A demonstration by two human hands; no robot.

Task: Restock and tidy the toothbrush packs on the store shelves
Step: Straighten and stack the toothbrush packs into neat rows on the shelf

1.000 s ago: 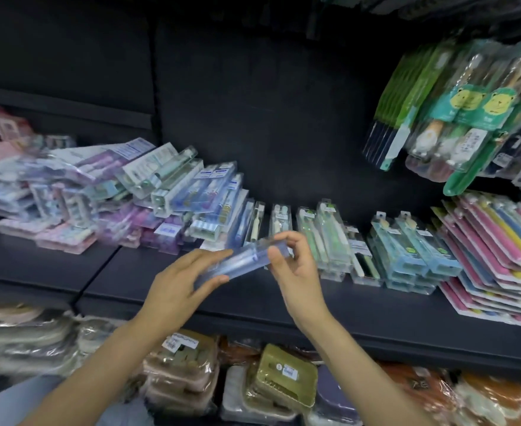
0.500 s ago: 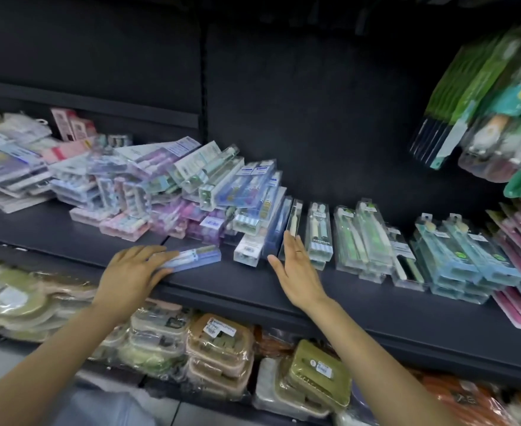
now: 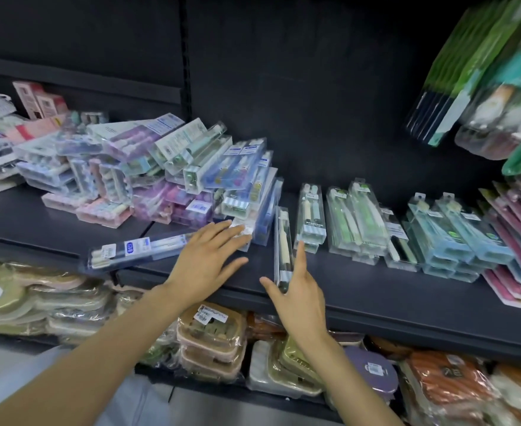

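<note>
Dark store shelf [image 3: 360, 290] running across the middle of the frame. Left hand [image 3: 205, 261] at centre, fingers straight and spread, palm down, fingertips on a white-labelled pack end [image 3: 243, 233] at the foot of the heap; nothing gripped. Just left of that hand, a long clear toothbrush pack [image 3: 139, 250] lying flat along the shelf's front edge, its right end beside the hand; contact not clear. Right hand [image 3: 297, 298] at lower centre, open, index finger straight up toward an upright two-brush pack [image 3: 309, 215], thumb splayed left, a slim clear pack [image 3: 283, 245] between thumb and index, apparently resting against the hand. Jumbled heap of toothbrush packs [image 3: 167, 173] at centre left. Tidier rows of green packs [image 3: 356, 218] and blue packs [image 3: 449, 232] at right.
</note>
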